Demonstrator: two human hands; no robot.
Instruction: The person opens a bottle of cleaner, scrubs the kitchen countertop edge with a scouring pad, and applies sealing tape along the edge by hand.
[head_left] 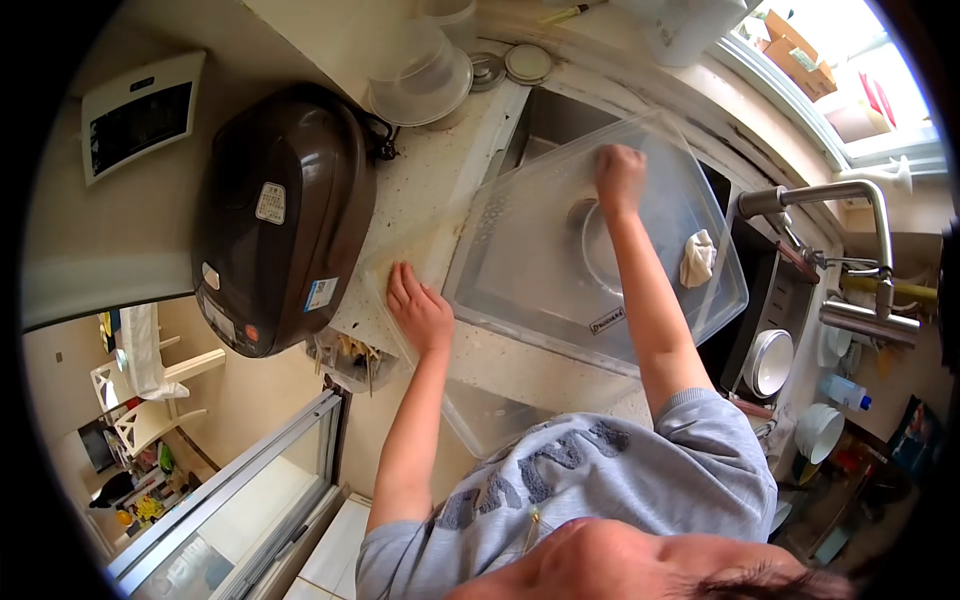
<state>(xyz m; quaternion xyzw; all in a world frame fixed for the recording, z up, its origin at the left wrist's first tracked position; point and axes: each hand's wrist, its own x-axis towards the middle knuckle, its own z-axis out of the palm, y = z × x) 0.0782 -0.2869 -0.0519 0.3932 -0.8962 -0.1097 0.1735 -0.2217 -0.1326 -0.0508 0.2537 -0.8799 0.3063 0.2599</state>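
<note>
A large clear plastic sheet (530, 270), shaped like a storage-box lid with raised edges and a small printed label, lies slanted across the sink (560, 112) and counter. Fingers stretched out, my left hand (420, 312) rests flat at its left edge. My right hand (620, 180) is closed in a fist over its upper part, slightly blurred; whatever it may hold is hidden. Right of my right forearm, a crumpled white cloth (697, 258) sits on or behind the clear plastic; I cannot tell which. A round shape shows dimly through the plastic.
A brown rice cooker (285, 215) stands on the counter at left, near clear plastic tubs (415, 75). A metal faucet (865, 255) reaches in from the right, above white bowls (770, 362). A sliding glass door (250, 500) is at lower left.
</note>
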